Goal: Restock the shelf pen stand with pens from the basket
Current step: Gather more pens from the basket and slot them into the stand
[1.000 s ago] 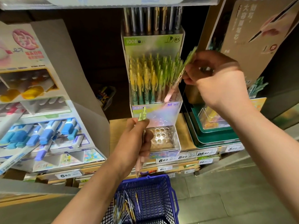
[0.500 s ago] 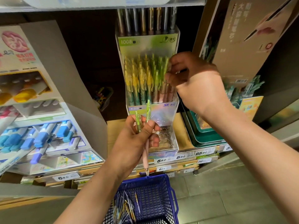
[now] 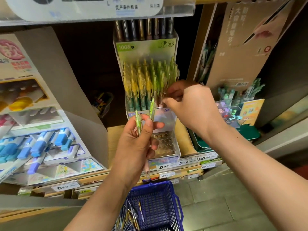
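The clear pen stand point(image 3: 166, 121) on the shelf is packed with yellow and green topped pens point(image 3: 146, 77). My left hand point(image 3: 136, 145) grips two green-topped pens point(image 3: 151, 110) upright just in front of the stand; their tips point down below my palm. My right hand point(image 3: 193, 105), blurred by motion, is at the stand's right front, and its fingertips pinch a pen standing among the others. Below, the blue basket point(image 3: 160, 197) holds several loose pens point(image 3: 131, 215).
A cardboard display of blue markers point(image 3: 41, 144) stands on the left. Green trays and a small clear box point(image 3: 231, 114) are on the right, under a brown poster board point(image 3: 241, 47). Price tags point(image 3: 183, 162) line the shelf edge. A clear shelf lip point(image 3: 100, 12) hangs overhead.
My right hand carried a pen from the right into the stand and then slid down along its right front. My left hand rose a little with its two pens.
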